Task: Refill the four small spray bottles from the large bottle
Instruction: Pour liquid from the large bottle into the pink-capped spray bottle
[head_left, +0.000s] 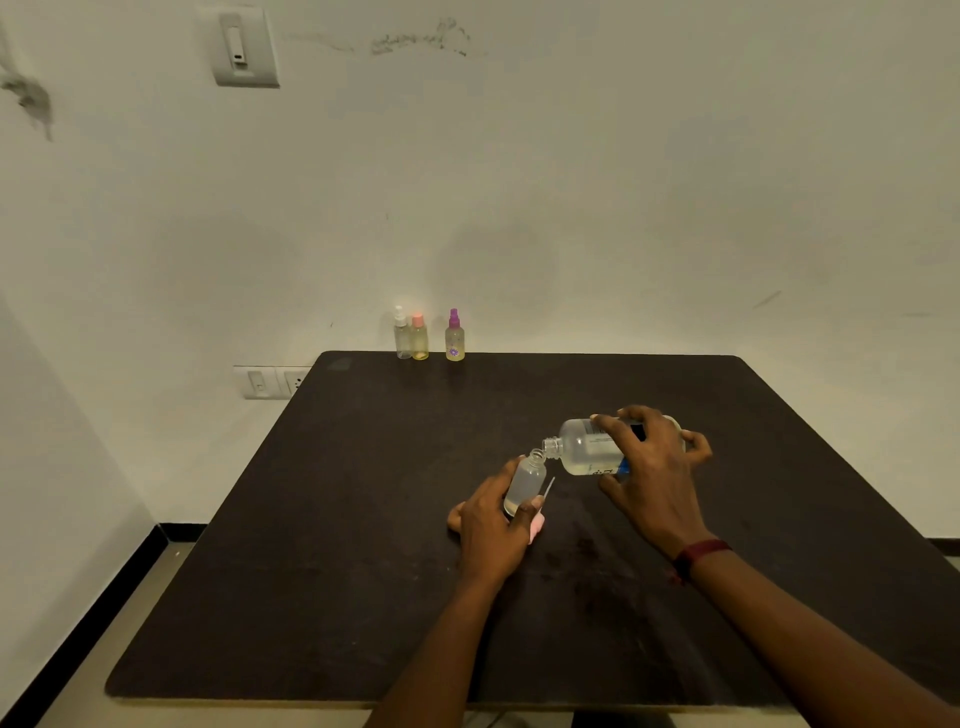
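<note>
Fills one uncapped small bottle (527, 480), clasped in the left hand (493, 530), from the tilted large bottle (584, 448) gripped by the right hand (657, 483); leaves three capped bottles (420, 338) well beyond it, levels unclear.

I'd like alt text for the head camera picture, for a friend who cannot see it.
A person's right hand tips a large clear bottle so its open neck is at the mouth of a small bottle gripped in the left hand, above a dark table. Three capped spray bottles stand at the table's far edge.
</note>
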